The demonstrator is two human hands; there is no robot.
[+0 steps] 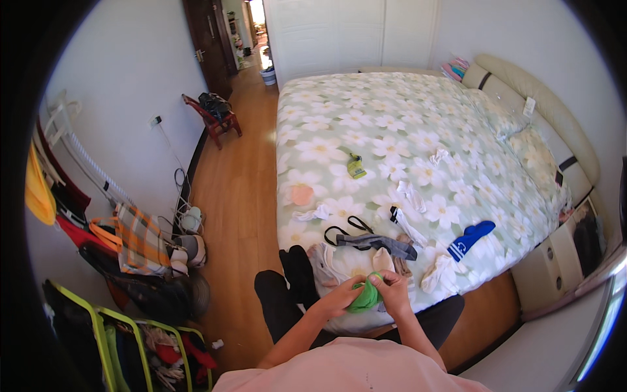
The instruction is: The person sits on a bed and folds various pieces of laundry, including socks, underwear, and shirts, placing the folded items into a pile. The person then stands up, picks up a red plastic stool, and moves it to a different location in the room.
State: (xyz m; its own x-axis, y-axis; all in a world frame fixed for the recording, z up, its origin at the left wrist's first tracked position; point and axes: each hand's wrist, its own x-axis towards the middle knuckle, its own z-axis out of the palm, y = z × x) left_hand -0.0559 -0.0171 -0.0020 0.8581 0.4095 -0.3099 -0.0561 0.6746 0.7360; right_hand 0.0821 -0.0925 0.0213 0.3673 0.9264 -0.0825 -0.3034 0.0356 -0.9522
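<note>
My left hand [340, 298] and my right hand [396, 293] both grip a bunched bright green fabric item [363, 299], possibly a sock, above the near edge of the bed. Just beyond them lie a cream sock [383, 260] and a grey cloth item [377, 243], with a black looped strap [360, 224] beside it. A black fabric piece [298, 267] rests to the left. On the right are a white bunched sock [439, 272] and a blue sock [471, 240] with white stripes. A white sock with a black end [407, 226] is farther up.
The bed's floral cover [343, 120] also holds a yellow-green tag-like item [356, 167], a peach-coloured patch [302, 194] and several white socks [412, 197]. At left stand a clothes rack [139, 338] and bags [142, 240]. A nightstand [543, 269] is at right, a red chair [215, 122] farther back.
</note>
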